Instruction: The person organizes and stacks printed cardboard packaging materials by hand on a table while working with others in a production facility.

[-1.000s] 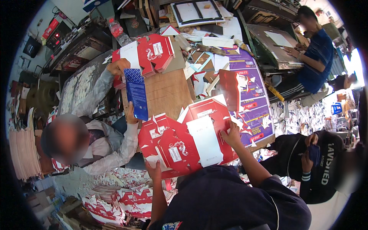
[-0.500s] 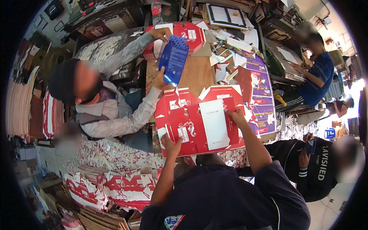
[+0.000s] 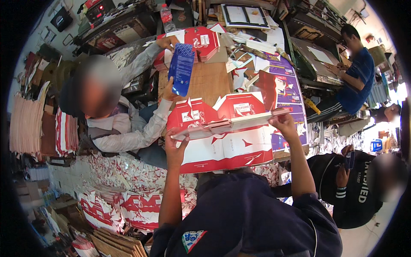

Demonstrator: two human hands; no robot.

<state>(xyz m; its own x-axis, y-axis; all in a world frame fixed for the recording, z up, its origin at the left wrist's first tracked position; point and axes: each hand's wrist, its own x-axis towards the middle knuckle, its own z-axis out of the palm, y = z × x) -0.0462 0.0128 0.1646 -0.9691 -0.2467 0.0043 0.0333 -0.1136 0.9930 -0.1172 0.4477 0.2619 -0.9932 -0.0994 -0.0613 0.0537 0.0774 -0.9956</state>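
My left hand [image 3: 176,147] and my right hand [image 3: 283,124] grip opposite ends of a red and white cardboard box blank [image 3: 239,125], held up and seen almost edge-on. Thumbs and fingers close on its two short ends. Under it lies a stack of printed cardboard sheets [image 3: 205,150], red at the top and white with a red band toward me. Loose triangular offcuts rest on that stack. Across the table to the left, a person in a light long-sleeved shirt holds a blue printed cardboard piece [image 3: 181,70] with both hands.
A wooden board [image 3: 209,81] lies beyond the stack, with another red stack [image 3: 201,43] behind it. Purple printed sheets [image 3: 291,94] cover the table's right side. A bottle [image 3: 166,16] stands at the back. Offcuts litter the floor [image 3: 107,171]. A person in black sits at right.
The box blank has been lifted and tilted from facing me to nearly edge-on, uncovering the sheets below. My right hand has moved right. The other person's blue piece has shifted slightly left.
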